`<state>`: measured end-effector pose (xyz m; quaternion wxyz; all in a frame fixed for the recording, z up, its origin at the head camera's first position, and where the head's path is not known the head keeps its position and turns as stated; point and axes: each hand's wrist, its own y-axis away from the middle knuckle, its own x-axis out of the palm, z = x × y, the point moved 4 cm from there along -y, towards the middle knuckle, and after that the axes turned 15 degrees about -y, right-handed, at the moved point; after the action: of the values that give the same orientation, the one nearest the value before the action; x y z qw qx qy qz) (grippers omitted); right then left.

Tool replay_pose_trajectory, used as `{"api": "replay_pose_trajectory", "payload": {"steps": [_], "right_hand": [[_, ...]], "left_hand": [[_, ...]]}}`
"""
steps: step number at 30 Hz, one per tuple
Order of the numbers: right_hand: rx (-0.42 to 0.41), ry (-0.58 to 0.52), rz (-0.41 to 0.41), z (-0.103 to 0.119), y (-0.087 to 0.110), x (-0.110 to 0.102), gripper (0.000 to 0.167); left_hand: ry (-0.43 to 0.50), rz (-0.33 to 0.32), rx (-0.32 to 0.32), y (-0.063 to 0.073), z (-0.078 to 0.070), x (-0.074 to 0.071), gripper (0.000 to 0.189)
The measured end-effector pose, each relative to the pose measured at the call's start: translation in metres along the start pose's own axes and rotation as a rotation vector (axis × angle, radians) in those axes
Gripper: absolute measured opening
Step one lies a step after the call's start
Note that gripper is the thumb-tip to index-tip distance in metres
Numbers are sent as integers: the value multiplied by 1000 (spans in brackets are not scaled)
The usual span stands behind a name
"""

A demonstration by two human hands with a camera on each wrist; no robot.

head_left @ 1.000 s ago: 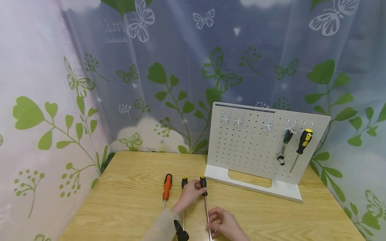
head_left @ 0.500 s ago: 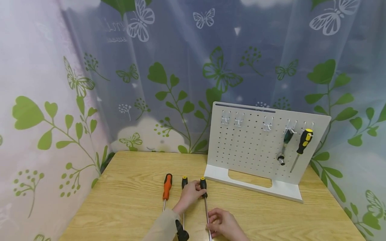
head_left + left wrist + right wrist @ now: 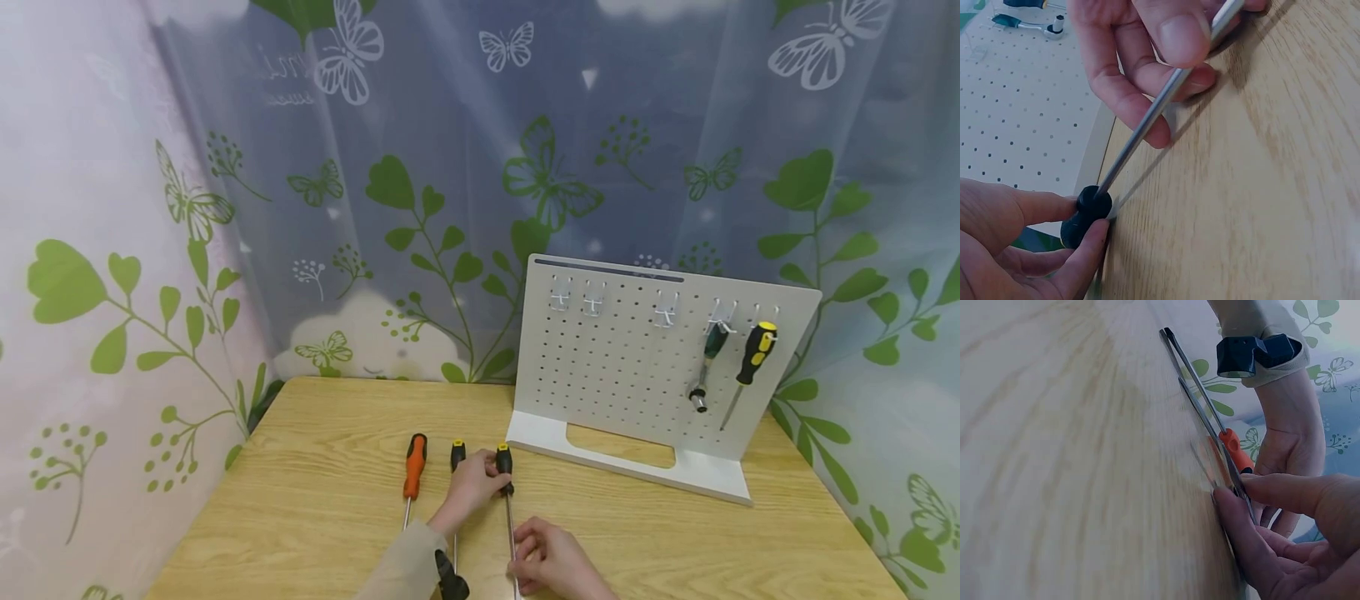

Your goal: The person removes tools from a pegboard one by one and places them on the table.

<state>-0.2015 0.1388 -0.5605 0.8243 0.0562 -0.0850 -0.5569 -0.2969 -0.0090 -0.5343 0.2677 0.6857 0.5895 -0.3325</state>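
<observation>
A long screwdriver with a black handle and yellow cap (image 3: 504, 457) lies in front of the pegboard, between both hands. My left hand (image 3: 472, 485) pinches its handle between thumb and fingers. Lower down, my right hand (image 3: 555, 560) pinches the steel shaft (image 3: 1147, 119) near the tip end. In the left wrist view the shaft runs just above the wood, with its shadow beside it. A second black screwdriver (image 3: 457, 455) lies partly behind the left hand. Left of that is an orange-and-black screwdriver (image 3: 415, 467), its lower shaft covered by the sleeve.
A white pegboard (image 3: 600, 367) stands on the wooden table (image 3: 337, 433) at the back right. From its hooks hang a green-handled ratchet wrench (image 3: 707, 367) and a black-and-yellow screwdriver (image 3: 756, 354). Several clear hooks (image 3: 592, 300) on its left side hold nothing. A patterned curtain (image 3: 450, 208) surrounds the table.
The screwdriver between the hands has slid slightly toward the person, its cap now about level with the one beside it. Both hands keep their hold.
</observation>
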Motion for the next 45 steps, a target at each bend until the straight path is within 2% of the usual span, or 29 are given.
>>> {"api": "replay_pose_trajectory", "payload": {"steps": [10,18,26,33,38,45], "right_hand": [[-11,89,7,1,-4,4,30],[-11,127,-13,2,-6,6,32],[-79,163,12,4,-3,7,29],[-37,89,14,3,-1,6,17],[-30,82,5,4,-1,5,13],[-90,66,-9,7,-1,-1,14]], "left_hand": [[-46,-17,-24,2,1,-3,41],[-57,-25,10,3,1,-2,44],[-37,-4,-19,3,0,-2,48],[-50,1,-28,3,1,-2,50],[-55,-6,-17,4,1,-3,51],[-48,-39,0,4,0,-9,51]]}}
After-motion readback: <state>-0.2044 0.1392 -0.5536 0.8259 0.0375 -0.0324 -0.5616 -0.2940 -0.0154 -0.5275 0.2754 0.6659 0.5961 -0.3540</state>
